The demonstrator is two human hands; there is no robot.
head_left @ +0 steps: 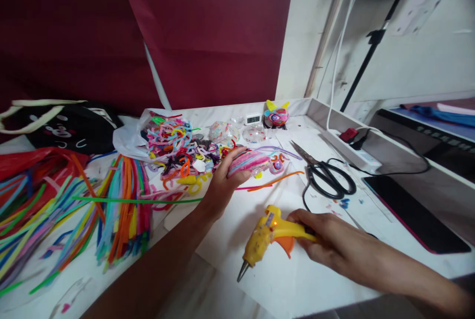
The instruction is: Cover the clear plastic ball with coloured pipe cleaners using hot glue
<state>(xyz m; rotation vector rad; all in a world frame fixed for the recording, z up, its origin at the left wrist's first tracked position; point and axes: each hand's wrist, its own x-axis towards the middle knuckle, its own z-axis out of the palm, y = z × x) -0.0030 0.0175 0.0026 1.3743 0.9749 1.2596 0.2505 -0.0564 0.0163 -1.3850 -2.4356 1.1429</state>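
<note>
My left hand (221, 180) is closed around a pink and blue bundle of pipe cleaners (249, 161) near the middle of the white table (282, 284). My right hand (322, 237) grips the handle of a yellow glue gun (264, 237) with an orange trigger. Its nozzle points down and left at the table sheet. A loose orange pipe cleaner (276, 180) lies between the two hands.
Long coloured pipe cleaners (67, 210) fan out at the left. A heap of cut curls (178, 148) sits behind my left hand. Black scissors (326, 175), a power strip (356, 153), a dark tablet (415, 215), a small clock (253, 119) and a decorated ball (276, 116) lie to the right and back.
</note>
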